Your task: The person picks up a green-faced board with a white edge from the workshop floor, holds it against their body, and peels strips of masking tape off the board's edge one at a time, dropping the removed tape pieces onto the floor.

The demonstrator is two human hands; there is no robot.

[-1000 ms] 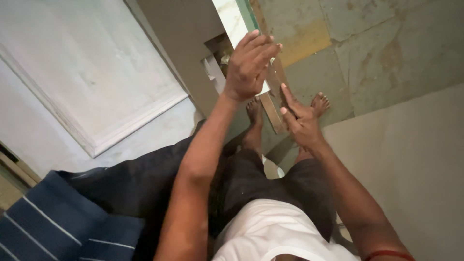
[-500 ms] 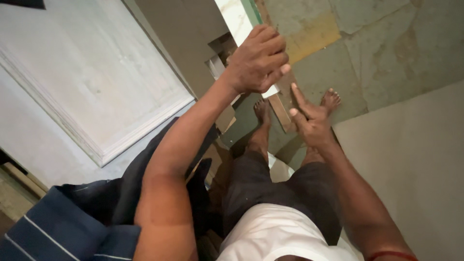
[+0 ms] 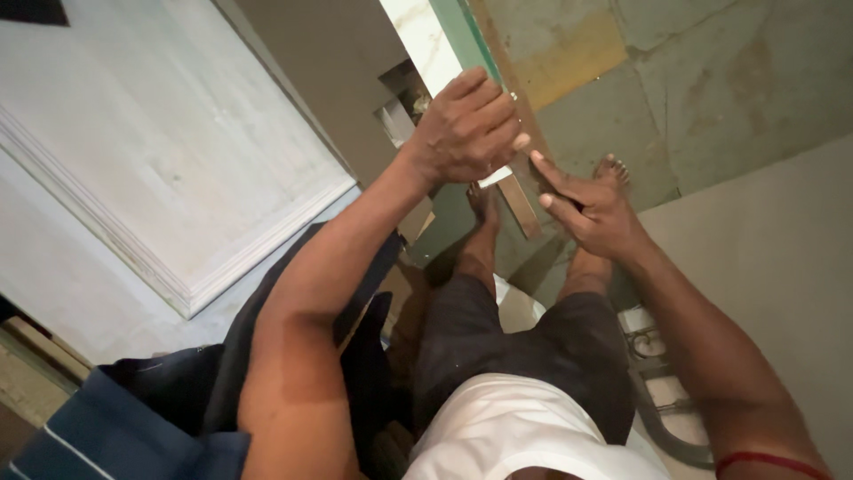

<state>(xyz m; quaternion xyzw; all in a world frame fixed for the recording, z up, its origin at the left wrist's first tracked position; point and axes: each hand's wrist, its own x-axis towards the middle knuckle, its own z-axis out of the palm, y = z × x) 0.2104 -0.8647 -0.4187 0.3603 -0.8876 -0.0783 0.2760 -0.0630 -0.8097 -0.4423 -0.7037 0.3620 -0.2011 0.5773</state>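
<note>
Head view looking straight down the person's body. Nearest: white shirt (image 3: pixel 524 427) and dark shorts (image 3: pixel 524 342), two bare legs below. Dark cloth (image 3: pixel 267 356) hangs by the left arm; blue striped fabric (image 3: pixel 98 436) at bottom left corner. Red thread band (image 3: pixel 764 462) on the right wrist.

Left hand (image 3: pixel 466 129) is curled shut, fingers wrapped over the edge of a long narrow board (image 3: pixel 444 53) with a white marbled face and a green edge; the board runs from the top of frame down to the hand. Right hand (image 3: pixel 591 209) just beside it, mostly open, index finger and thumb stretched out, fingertips touching the brown wooden strip (image 3: pixel 518 204) that lies along the board's underside. Cannot tell if the right hand pinches anything.

Further down: bare feet (image 3: pixel 613 169) on a worn greenish floor (image 3: pixel 711 89) with a yellow patch (image 3: pixel 569 58). Left side, a big white panelled slab (image 3: pixel 151 151). Right side, a plain beige sheet (image 3: pixel 782 267). Metal bracket (image 3: pixel 653 347) near the right thigh.
</note>
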